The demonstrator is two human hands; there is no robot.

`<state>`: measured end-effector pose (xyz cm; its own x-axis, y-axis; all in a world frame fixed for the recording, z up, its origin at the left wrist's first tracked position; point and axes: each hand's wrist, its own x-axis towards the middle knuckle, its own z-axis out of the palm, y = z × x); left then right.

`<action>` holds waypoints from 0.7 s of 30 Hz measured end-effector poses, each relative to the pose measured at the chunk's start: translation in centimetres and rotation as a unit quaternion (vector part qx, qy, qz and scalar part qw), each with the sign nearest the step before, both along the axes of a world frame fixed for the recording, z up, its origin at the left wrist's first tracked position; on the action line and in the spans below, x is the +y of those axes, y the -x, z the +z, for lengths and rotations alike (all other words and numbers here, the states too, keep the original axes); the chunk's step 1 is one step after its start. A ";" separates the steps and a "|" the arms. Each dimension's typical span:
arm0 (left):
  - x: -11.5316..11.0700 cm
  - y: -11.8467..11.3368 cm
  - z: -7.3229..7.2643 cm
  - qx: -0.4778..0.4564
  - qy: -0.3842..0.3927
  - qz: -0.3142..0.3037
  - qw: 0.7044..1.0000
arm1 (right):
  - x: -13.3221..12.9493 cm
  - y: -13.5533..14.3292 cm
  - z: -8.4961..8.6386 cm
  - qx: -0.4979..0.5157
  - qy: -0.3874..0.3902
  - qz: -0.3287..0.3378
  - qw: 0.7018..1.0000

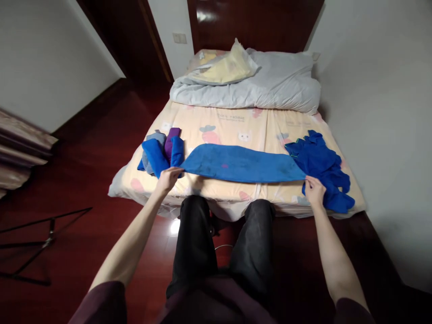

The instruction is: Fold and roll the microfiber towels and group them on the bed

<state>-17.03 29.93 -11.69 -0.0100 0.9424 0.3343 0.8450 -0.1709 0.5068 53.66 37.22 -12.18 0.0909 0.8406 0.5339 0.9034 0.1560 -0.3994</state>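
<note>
A long blue cloth (243, 164) is stretched flat across the near part of the bed, with small dark marks and a pink spot on it. My left hand (169, 178) pinches its near left corner. At the other end my right hand (314, 190) grips the near right corner. Beside my left hand lie folded cloths: a blue one (155, 155), a purple one (172, 137) and a grey one (147, 164). A crumpled dark blue heap of cloth (324, 166) lies beyond and beside my right hand.
The bed (236, 121) has a patterned yellow sheet. At its far end are a rolled grey quilt (283, 85) and a pale yellow pillow (232, 65). Black metal stand legs (47, 243) are on the floor at left, a curtain (20, 153) behind them.
</note>
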 end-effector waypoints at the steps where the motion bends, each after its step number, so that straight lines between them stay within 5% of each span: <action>1: -0.1 0.0 -2.1 -0.007 0.023 0.013 1.000 | -0.4 0.2 -2.2 0.004 0.029 0.008 1.000; 4: -0.9 0.2 -6.8 -0.001 0.088 0.027 0.996 | -1.9 0.6 -7.6 0.022 0.111 0.024 0.993; 8: -2.0 1.5 -9.4 0.043 0.142 0.019 0.989 | -3.7 0.3 -10.8 0.034 0.116 0.010 0.993; 16: -4.0 3.7 -10.6 0.077 0.120 0.047 0.989 | -5.7 0.0 -10.6 0.026 0.099 -0.035 0.994; 21: -4.5 3.2 -9.5 0.135 0.162 -0.002 0.977 | -7.0 -0.1 -10.0 -0.030 0.151 -0.002 0.988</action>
<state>-20.18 25.40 -21.24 0.0408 0.9991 0.0076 0.9553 -0.0413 0.2926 53.74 30.18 -22.16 0.0701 0.9620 0.2637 0.9271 0.0348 -0.3731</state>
